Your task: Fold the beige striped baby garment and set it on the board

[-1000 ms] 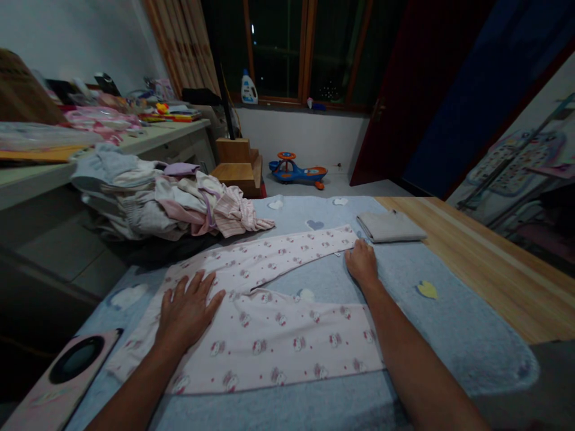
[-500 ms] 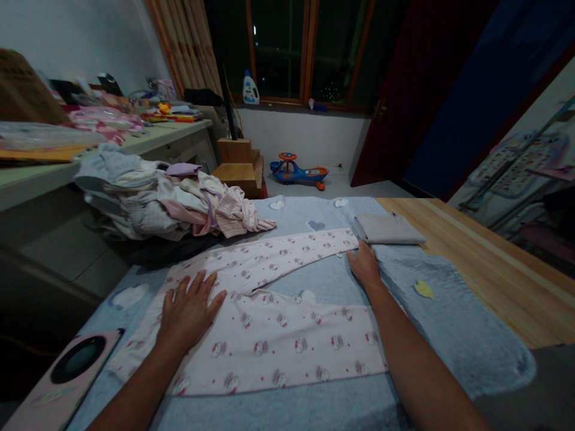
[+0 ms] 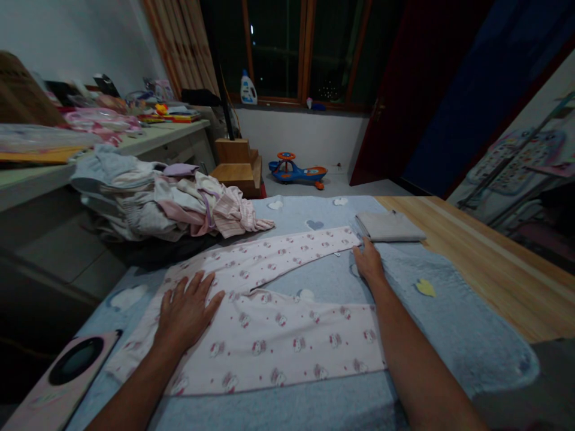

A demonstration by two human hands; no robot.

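Observation:
A pair of pale pink trousers (image 3: 287, 335) with a printed cat-face pattern lies spread out, waist to the left and both legs pointing right. My left hand (image 3: 186, 308) rests flat on the upper part of the trousers, fingers spread. At the cuff of the far leg is my right hand (image 3: 369, 262), its thumb and forefinger closed around the cuff's corner; the other fingers are hidden beneath the hand. My right forearm passes over the end of the near leg. Just beyond the right hand lies a folded grey cloth (image 3: 390, 227).
A light blue blanket (image 3: 453, 323) covers much of the wooden surface (image 3: 471, 251). Crumpled clothes (image 3: 166, 197) are heaped at the back left, beside a cluttered desk (image 3: 157, 134). A pink flat object with a dark oval (image 3: 49, 389) lies front left. A ride-on toy (image 3: 296, 172) stands on the floor.
My right hand has shifted slightly to the right at the far cuff. My left hand stays flat in the same place on the trousers.

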